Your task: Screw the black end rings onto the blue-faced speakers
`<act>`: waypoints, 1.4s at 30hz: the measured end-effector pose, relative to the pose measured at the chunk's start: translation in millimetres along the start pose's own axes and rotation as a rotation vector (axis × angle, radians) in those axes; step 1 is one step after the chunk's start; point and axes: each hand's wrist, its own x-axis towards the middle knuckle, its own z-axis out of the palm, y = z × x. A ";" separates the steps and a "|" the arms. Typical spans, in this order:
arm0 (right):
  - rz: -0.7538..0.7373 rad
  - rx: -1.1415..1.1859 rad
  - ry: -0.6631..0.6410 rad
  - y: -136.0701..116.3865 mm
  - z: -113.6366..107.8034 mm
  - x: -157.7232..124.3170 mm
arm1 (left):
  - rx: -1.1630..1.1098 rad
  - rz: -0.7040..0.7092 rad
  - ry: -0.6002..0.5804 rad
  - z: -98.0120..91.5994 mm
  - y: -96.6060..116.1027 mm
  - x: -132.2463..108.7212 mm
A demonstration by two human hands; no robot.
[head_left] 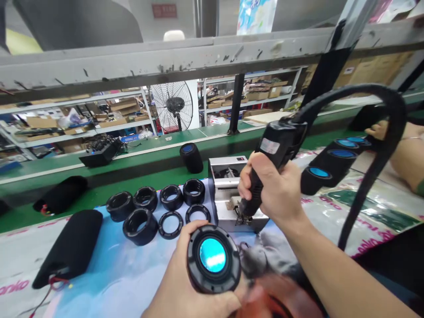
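Observation:
My left hand (174, 278) is wrapped around a round black speaker (193, 265), its shiny blue disc facing up toward me. In my right hand (281, 190) is a black glue gun (276, 143) with a thick hose (361, 194) rising from its top and looping down at the right. The gun's nozzle end points down, over the front of a metal box (238, 225); whether it touches the box I cannot tell. Left of the box, several black rings (141, 225) rest on a blue sheet (99, 265). An orange-red blurred shape (281, 293) lies below my hands.
Black fabric-covered tubes lie at left, one (71, 247) with red wires. A black cylinder (191, 158) stands behind the rings. Blue-ended speakers (331, 165) lie at right, near another person's arm (409, 154). A metal beam (132, 66) crosses above; a fan (174, 105) stands beyond.

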 end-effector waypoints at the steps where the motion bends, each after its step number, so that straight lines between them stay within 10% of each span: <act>1: 0.024 0.005 -0.017 -2.4 0.2 -1.2 | 0.009 0.023 -0.004 -3.1 -3.0 0.6; 11: 0.032 0.109 -0.037 -83.4 36.8 -9.3 | -0.224 -0.033 -0.182 -21.7 -25.0 13.4; 16: 0.096 0.308 -0.317 -80.1 53.0 -23.0 | -0.101 0.008 -0.072 -24.4 -28.6 17.1; 27: -0.005 0.276 -0.454 -86.1 69.1 -52.0 | 0.062 0.079 -0.068 -27.7 -23.6 16.0; 42: 0.311 0.150 -0.364 -109.1 80.1 -43.2 | 0.008 0.194 -0.002 -13.8 -50.0 4.0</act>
